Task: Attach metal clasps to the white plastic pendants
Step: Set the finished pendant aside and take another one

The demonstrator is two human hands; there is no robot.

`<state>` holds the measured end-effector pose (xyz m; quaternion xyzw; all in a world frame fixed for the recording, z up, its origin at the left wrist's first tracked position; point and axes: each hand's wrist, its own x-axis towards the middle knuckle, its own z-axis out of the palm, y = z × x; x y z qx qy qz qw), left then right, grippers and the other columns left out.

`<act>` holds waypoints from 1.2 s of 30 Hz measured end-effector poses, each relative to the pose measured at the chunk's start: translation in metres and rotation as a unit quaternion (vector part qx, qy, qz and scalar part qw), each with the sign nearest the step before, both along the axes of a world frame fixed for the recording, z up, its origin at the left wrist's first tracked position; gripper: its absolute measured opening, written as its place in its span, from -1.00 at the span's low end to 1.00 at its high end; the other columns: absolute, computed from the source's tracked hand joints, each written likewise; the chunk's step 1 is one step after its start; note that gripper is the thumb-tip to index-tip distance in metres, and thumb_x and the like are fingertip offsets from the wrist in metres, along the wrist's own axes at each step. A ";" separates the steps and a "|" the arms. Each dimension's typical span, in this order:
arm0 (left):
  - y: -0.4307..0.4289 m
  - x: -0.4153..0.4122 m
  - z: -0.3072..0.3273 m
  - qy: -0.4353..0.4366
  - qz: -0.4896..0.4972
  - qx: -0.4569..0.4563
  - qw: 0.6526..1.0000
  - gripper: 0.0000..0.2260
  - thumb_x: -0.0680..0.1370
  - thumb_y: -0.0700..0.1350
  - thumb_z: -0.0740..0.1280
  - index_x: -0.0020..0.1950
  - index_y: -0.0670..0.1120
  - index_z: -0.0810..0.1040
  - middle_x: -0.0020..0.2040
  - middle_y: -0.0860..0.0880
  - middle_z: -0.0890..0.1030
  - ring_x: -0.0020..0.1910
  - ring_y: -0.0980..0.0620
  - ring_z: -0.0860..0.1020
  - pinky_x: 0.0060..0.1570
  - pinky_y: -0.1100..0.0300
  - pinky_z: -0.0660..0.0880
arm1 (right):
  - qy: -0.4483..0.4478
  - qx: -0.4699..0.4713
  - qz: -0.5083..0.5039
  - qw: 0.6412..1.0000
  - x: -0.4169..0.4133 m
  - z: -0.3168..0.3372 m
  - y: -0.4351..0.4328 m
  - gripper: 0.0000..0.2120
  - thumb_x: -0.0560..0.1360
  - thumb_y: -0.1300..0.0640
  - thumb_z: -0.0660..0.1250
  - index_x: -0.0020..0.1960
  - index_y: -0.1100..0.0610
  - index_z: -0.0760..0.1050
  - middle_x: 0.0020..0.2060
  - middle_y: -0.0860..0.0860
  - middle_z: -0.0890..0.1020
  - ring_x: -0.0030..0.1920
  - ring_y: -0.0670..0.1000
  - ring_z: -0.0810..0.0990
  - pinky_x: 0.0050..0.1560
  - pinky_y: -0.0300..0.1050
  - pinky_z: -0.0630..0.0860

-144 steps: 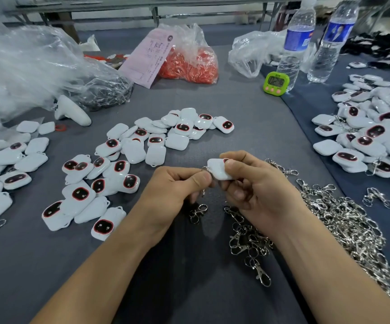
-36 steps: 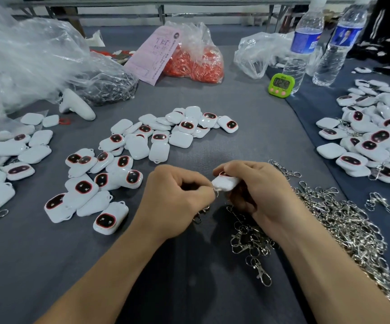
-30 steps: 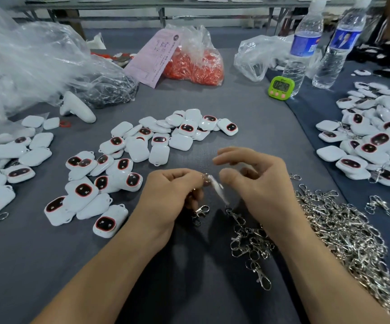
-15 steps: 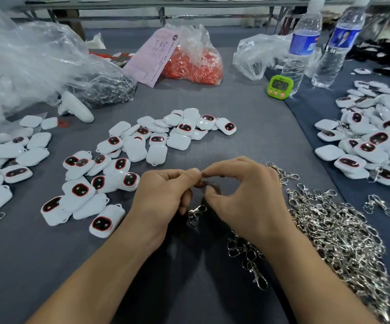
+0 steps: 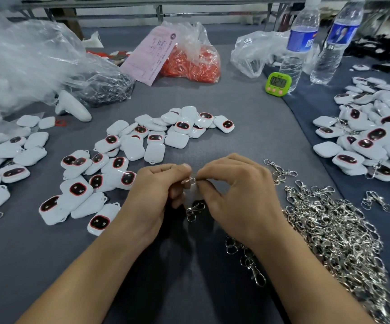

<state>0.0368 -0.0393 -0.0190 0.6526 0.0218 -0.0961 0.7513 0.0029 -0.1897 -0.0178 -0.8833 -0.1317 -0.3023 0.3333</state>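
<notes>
Grey cloth-covered table (image 5: 247, 127), viewed over the worker's forearms. Left hand (image 5: 152, 195) and right hand (image 5: 233, 195) meet fingertip to fingertip, each with thumb and forefinger curled in a pinch on the small ring (image 5: 190, 181) of one metal clasp (image 5: 195, 210). The clasp hangs below the pinch, its long axis running back toward the worker, equally near both hands. No pendant shows between the fingers, so whether one is on the ring cannot be told. Loose white pendants (image 5: 131, 148) lie ahead and left of the left hand, probably the nearer hand for the next pick. The clasp heap (image 5: 329, 230) lies right of the right hand.
</notes>
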 end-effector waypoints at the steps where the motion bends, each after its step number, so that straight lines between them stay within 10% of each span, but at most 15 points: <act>1: 0.000 0.000 0.000 -0.008 0.004 -0.006 1.000 -0.67 0.56 -0.15 0.39 -0.42 -0.08 0.59 -0.51 -0.01 0.34 -0.52 0.11 0.29 -0.44 0.22 0.27 | 0.002 0.004 -0.002 1.000 0.000 0.000 0.000 -0.94 0.39 0.19 0.48 -0.21 0.05 0.70 -0.25 -0.15 0.71 -0.17 -0.06 0.62 -0.08 -0.14 0.54; 8: 0.002 -0.006 -0.003 -0.128 0.024 0.145 0.981 -0.64 0.35 0.32 0.43 -0.27 0.02 0.69 -0.43 0.03 0.59 -0.44 0.09 0.52 -0.35 0.21 0.47 | 0.014 0.036 -0.016 0.999 -0.001 0.001 -0.002 -0.90 0.34 0.25 0.51 -0.21 0.07 0.71 -0.28 -0.14 0.68 -0.21 -0.09 0.59 -0.11 -0.29 0.47; 14: -0.001 -0.007 -0.007 -0.179 0.030 0.175 0.968 -0.92 0.47 0.01 0.46 -0.20 0.08 0.73 -0.34 0.03 0.67 -0.35 0.15 0.57 -0.30 0.25 0.52 | 0.025 0.050 -0.014 0.998 0.000 0.001 -0.002 -0.92 0.36 0.25 0.45 -0.24 0.08 0.66 -0.32 -0.12 0.63 -0.22 -0.07 0.56 -0.14 -0.19 0.47; 27: -0.002 -0.008 -0.003 -0.212 -0.006 0.195 0.958 -0.78 0.49 -0.27 0.47 -0.15 0.08 0.74 -0.24 0.14 0.73 -0.24 0.25 0.66 -0.21 0.46 0.49 | 0.231 0.351 -0.009 0.907 0.011 -0.003 -0.006 -0.86 0.36 0.29 0.45 -0.33 0.11 0.65 -0.41 0.06 0.67 -0.38 -0.06 0.55 -0.31 -0.08 0.49; 36: 0.005 -0.008 -0.004 -0.311 -0.011 0.300 0.902 -0.90 0.48 -0.15 0.44 -0.11 0.04 0.73 -0.22 0.14 0.65 -0.19 0.10 0.60 -0.17 0.35 0.45 | 0.137 0.150 0.015 0.979 0.005 0.002 -0.010 -0.83 0.39 0.26 0.47 -0.26 0.00 0.63 -0.40 -0.13 0.64 -0.39 -0.12 0.60 -0.32 -0.35 0.45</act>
